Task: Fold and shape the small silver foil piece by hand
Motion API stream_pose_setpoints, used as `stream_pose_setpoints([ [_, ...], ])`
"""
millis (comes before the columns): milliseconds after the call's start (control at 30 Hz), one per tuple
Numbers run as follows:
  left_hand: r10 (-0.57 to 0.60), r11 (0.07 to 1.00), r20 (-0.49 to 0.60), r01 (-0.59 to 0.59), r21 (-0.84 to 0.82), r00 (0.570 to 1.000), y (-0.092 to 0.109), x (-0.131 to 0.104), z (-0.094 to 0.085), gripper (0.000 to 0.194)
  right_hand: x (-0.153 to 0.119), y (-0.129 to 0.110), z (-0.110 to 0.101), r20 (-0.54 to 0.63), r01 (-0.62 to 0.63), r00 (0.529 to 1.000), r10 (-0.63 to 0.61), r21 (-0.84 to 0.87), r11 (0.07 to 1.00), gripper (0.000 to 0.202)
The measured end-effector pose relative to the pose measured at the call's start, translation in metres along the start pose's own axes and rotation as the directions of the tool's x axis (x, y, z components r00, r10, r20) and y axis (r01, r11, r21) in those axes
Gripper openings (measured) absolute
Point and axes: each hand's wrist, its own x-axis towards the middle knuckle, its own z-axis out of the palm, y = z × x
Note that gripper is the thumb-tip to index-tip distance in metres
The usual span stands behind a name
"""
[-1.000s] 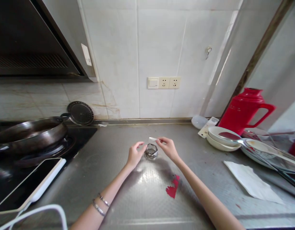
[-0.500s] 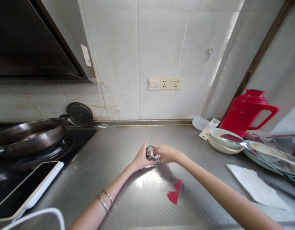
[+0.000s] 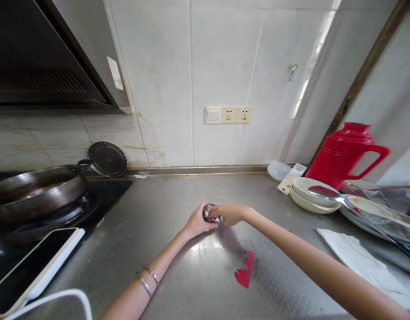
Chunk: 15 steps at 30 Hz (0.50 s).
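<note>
- Near the middle of the bench (image 3: 178, 280), head view: the small dark-rimmed vessel (image 3: 206, 216) sits, mouth upward, between my two hands.
- Left grip: my left hand (image 3: 196, 222) curves round the vessel, thumb on its left and fingers across its near side, clasping the wall.
- Right grip: my right hand (image 3: 228, 214) has its fingertips at the mouth, seemingly dipping inside; whether they pinch anything I cannot tell, as the hand hides them.
- Possible faults: a sideways push from my right fingers could tip the vessel if my left clasp slackened; the shiny metal might let it slide; my right forearm, lowered and swung inward, could sweep the red scrap (image 3: 245, 272) aside.
</note>
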Motion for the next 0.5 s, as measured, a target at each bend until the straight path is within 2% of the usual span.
stream_pose_setpoints([
  [67, 0.014, 1.000, 0.003, -0.014, -0.005, 1.000, -0.001, 0.000, 0.000, 0.083, 0.003, -0.003, 0.000, 0.015, -0.018, 1.000, 0.018, -0.027, 0.999, 0.052],
  [167, 0.039, 0.999, 0.000, -0.039, -0.003, 0.999, 0.000, 0.000, -0.001, 0.078, 0.007, -0.010, -0.001, 0.008, -0.118, 0.993, 0.119, -0.113, 0.987, 0.054],
  [267, 0.063, 0.998, 0.003, -0.063, 0.008, 0.998, 0.001, -0.001, -0.001, 0.075, 0.007, -0.017, -0.003, -0.023, -0.221, 0.975, 0.221, -0.184, 0.958, 0.049],
  [367, 0.064, 0.997, -0.006, -0.064, 0.033, 0.998, 0.000, -0.002, -0.002, 0.079, 0.003, -0.018, -0.004, -0.023, -0.291, 0.956, 0.291, -0.170, 0.942, 0.043],
  [433, 0.059, 0.997, -0.012, -0.058, 0.058, 0.998, 0.000, -0.001, -0.001, 0.081, -0.001, -0.014, -0.004, 0.006, -0.289, 0.956, 0.293, -0.128, 0.949, 0.044],
  [500, 0.065, 0.995, -0.011, -0.064, 0.072, 0.998, -0.001, -0.001, -0.001, 0.081, -0.004, -0.009, -0.004, 0.040, -0.230, 0.971, 0.234, -0.084, 0.969, 0.047],
])
